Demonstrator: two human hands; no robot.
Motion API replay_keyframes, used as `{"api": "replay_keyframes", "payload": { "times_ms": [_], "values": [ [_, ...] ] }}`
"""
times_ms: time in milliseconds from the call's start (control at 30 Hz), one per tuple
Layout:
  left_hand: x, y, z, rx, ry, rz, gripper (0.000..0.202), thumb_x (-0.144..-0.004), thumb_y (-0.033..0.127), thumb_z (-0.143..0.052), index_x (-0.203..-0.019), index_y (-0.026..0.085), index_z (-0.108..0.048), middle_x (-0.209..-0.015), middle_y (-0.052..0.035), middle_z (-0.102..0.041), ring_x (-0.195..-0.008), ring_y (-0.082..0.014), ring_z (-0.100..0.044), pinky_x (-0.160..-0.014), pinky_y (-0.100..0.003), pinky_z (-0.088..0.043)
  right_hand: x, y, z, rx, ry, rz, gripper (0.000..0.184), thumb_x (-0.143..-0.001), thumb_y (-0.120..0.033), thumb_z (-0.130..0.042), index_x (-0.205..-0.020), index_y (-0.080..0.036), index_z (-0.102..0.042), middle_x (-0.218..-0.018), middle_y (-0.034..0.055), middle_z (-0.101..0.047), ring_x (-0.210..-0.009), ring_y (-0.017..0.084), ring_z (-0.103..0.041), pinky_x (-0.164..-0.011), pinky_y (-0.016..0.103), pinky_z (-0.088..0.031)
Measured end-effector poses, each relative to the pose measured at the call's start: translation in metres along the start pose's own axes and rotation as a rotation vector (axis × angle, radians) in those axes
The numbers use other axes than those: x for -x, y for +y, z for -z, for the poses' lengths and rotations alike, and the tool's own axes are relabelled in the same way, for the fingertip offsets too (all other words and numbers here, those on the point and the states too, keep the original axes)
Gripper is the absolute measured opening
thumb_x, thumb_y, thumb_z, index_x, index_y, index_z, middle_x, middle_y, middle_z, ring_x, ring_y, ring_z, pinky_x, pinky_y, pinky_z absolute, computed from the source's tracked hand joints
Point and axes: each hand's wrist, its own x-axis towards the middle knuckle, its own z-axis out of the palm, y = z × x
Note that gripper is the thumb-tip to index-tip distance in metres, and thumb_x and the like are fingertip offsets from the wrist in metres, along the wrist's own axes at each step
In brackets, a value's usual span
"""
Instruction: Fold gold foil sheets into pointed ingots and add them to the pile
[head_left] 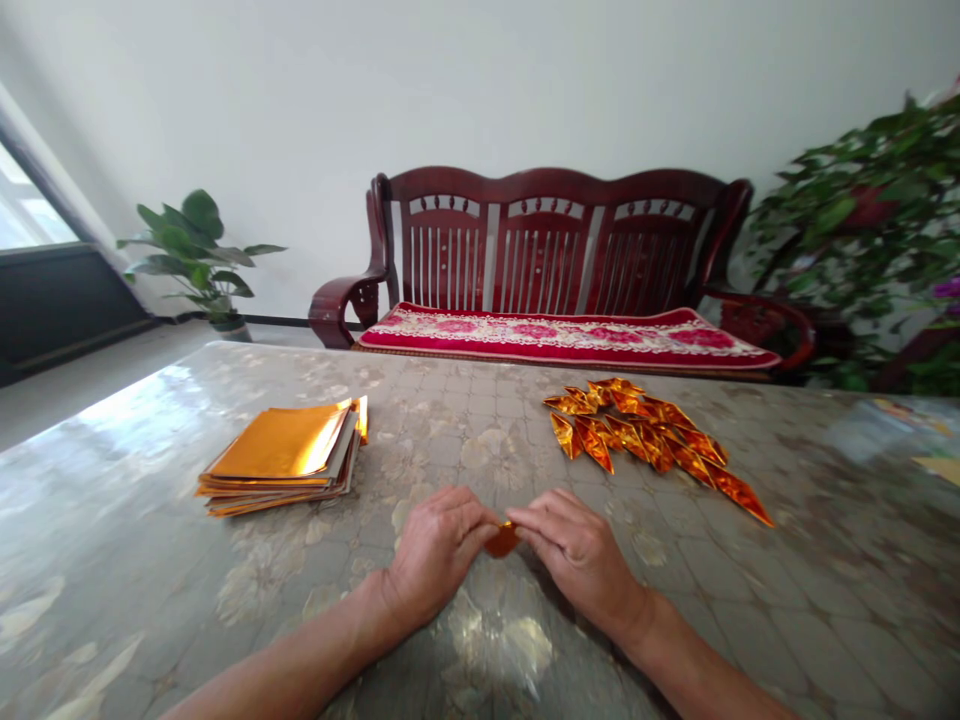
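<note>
A small folded piece of orange-gold foil paper (502, 541) is pinched between my two hands, near the table's front middle. My left hand (441, 548) grips its left end between thumb and fingers. On the other end, my right hand (577, 555) pinches in the same way. Much of the paper is covered by my fingers. To the left lies a stack of square gold foil sheets (277, 441), slightly uneven at the edges. Several folded foil pieces with pointed ends (645, 430) lie together in a loose group to the right, beyond my right hand.
The table (420, 420) has a shiny, flower-patterned cover. At its right edge lies a clear plastic bag (892, 430). Behind the table stands a dark red wooden bench (544, 250) with a red floral cushion (570, 335). Potted plants (191, 255) stand on both sides.
</note>
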Motion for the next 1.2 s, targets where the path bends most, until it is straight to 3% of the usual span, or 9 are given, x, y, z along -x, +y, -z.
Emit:
{"api": "replay_keyframes", "payload": {
  "times_ms": [200,433,533,633,767,900,1033,1200],
  "values": [
    [-0.001,0.003,-0.001,0.002,-0.048,0.056,0.017,-0.094,0.021,-0.061,-0.079,0.022,-0.070,-0.077,0.0018,-0.065,-0.077,-0.0143,-0.060,-0.072,-0.025,-0.040,-0.004,-0.005,0.003,0.043,-0.068,-0.016,0.012,-0.095,-0.024,-0.060,-0.091,-0.021,-0.071,-0.079,0.0022,-0.062,-0.077,0.016,-0.057,-0.071,0.026,-0.043],
    [-0.001,0.010,-0.002,-0.246,0.008,-0.154,0.022,-0.099,0.032,-0.052,-0.088,0.022,-0.069,-0.079,-0.0013,-0.065,-0.076,-0.0189,-0.055,-0.070,-0.030,-0.038,-0.006,-0.011,0.001,0.054,-0.095,-0.128,0.021,-0.095,-0.020,-0.057,-0.075,-0.020,-0.064,-0.074,0.0004,-0.058,-0.074,0.015,-0.055,-0.069,0.025,-0.039],
    [-0.001,0.012,-0.002,-0.282,0.032,-0.170,0.027,-0.099,0.036,-0.052,-0.083,0.020,-0.068,-0.077,-0.0022,-0.064,-0.074,-0.0194,-0.054,-0.069,-0.031,-0.037,-0.006,-0.012,0.000,-0.021,-0.082,-0.199,0.021,-0.093,-0.020,-0.058,-0.074,-0.020,-0.065,-0.074,-0.0003,-0.059,-0.075,0.014,-0.057,-0.069,0.024,-0.040],
    [-0.001,0.011,-0.003,-0.196,0.009,-0.094,0.028,-0.098,0.032,-0.053,-0.076,0.020,-0.067,-0.074,-0.0015,-0.063,-0.073,-0.0180,-0.055,-0.070,-0.030,-0.037,-0.005,-0.012,-0.002,-0.155,-0.049,-0.297,0.014,-0.087,-0.016,-0.063,-0.075,-0.021,-0.068,-0.075,-0.0016,-0.062,-0.073,0.013,-0.058,-0.069,0.023,-0.041],
    [-0.002,0.011,-0.004,0.033,0.002,0.137,0.022,-0.092,0.022,-0.061,-0.072,0.022,-0.070,-0.073,0.0010,-0.066,-0.075,-0.0159,-0.059,-0.072,-0.027,-0.039,-0.004,-0.008,-0.006,-0.297,0.016,-0.475,0.003,-0.077,-0.018,-0.068,-0.078,-0.021,-0.071,-0.070,-0.0032,-0.064,-0.065,0.012,-0.055,-0.062,0.022,-0.040],
    [-0.003,0.013,-0.008,0.179,-0.003,0.295,0.022,-0.087,0.021,-0.060,-0.067,0.022,-0.070,-0.072,0.0007,-0.068,-0.074,-0.0160,-0.061,-0.071,-0.026,-0.040,-0.005,-0.005,-0.009,-0.451,0.068,-0.643,0.010,-0.074,-0.026,-0.069,-0.079,-0.018,-0.071,-0.060,-0.0054,-0.057,-0.056,0.011,-0.048,-0.054,0.021,-0.037],
    [-0.002,0.013,-0.015,0.255,0.004,0.348,0.020,-0.086,0.023,-0.057,-0.070,0.020,-0.070,-0.074,-0.0004,-0.069,-0.074,-0.0172,-0.063,-0.070,-0.026,-0.043,-0.007,-0.004,-0.009,-0.558,0.090,-0.698,0.016,-0.071,-0.028,-0.069,-0.082,-0.016,-0.071,-0.059,-0.0053,-0.056,-0.055,0.010,-0.048,-0.052,0.021,-0.037],
    [0.000,0.008,-0.021,0.323,0.005,0.407,0.021,-0.088,0.027,-0.056,-0.073,0.020,-0.069,-0.071,0.0004,-0.069,-0.069,-0.0165,-0.062,-0.065,-0.024,-0.044,-0.005,-0.002,-0.009,-0.558,0.117,-0.663,0.024,-0.070,-0.029,-0.068,-0.091,-0.018,-0.075,-0.060,-0.0057,-0.054,-0.055,0.010,-0.047,-0.053,0.021,-0.039]
  ]
}}
